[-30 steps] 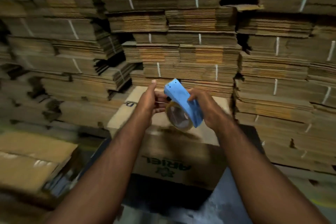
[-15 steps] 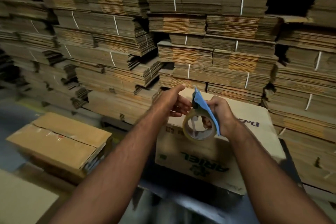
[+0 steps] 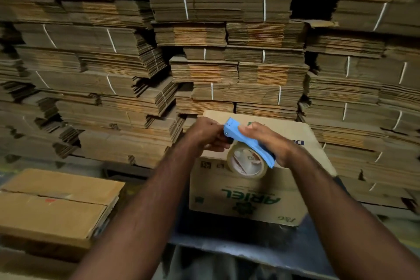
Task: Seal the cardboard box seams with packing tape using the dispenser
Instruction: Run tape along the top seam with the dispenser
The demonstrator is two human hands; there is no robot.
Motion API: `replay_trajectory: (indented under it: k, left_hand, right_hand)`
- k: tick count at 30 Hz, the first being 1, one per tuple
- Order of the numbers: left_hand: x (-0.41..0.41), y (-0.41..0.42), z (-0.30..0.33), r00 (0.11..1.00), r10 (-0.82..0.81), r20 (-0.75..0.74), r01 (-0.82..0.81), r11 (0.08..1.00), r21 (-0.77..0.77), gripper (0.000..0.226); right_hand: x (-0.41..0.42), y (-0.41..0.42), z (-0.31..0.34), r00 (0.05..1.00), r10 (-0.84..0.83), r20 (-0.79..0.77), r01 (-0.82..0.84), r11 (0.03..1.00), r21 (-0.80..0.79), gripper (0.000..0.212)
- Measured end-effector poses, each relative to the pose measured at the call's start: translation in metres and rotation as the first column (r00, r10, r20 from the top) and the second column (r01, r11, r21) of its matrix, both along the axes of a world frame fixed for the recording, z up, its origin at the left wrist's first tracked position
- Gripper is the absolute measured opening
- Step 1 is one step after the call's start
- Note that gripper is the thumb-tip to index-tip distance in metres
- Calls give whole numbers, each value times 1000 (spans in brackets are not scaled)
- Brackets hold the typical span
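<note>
I take the printed cardboard box in the middle as my landmark and read across from there. Far to its left and lower, a flattened brown carton lies on its own, well apart from the box. Behind both, bundled stacks of flat cardboard tied with white straps fill the whole background and rise right behind the box's far edge. The box itself stands on a dark table surface, its near side facing me with green lettering printed upside down. Above the box's left half I see my left hand, fingers curled tight and pinched at the front end of the tape dispenser; I cannot tell whether they hold the loose tape end or just the blue nose. The dispenser is blue, tilted with its nose up and to the left, held in the air over the box's top near edge, and the roll of clear tape hangs under it in front of the box's near face. On the dispenser's right my right hand is wrapped closed over the handle, fingers lying along the top.
</note>
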State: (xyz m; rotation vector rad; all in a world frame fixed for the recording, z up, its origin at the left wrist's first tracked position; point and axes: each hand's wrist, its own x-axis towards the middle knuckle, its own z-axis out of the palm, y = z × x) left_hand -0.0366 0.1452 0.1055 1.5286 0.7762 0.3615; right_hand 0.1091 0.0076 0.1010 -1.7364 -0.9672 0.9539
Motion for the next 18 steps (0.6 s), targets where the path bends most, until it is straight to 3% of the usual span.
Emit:
replay_trajectory:
  k: [2, 7, 13, 18]
  left_hand:
    - [3, 4, -3, 1000, 3, -4, -3, 1000, 2, 22]
    - [11, 18, -7, 999, 35, 15, -35, 999, -8, 33]
    - [37, 33, 9, 984, 161, 73, -173, 959, 223, 25]
    - [69, 38, 21, 964, 262, 47, -263, 910, 321, 19]
  right_hand:
    - [1, -1, 5, 973, 44, 227, -28, 997, -75, 78]
    - [12, 5, 18, 812, 118, 572, -41, 989, -145, 62]
    - [46, 23, 39, 590, 103, 800, -125, 991, -35, 56]
    - [96, 30, 51, 524, 157, 837, -211, 976, -51, 56]
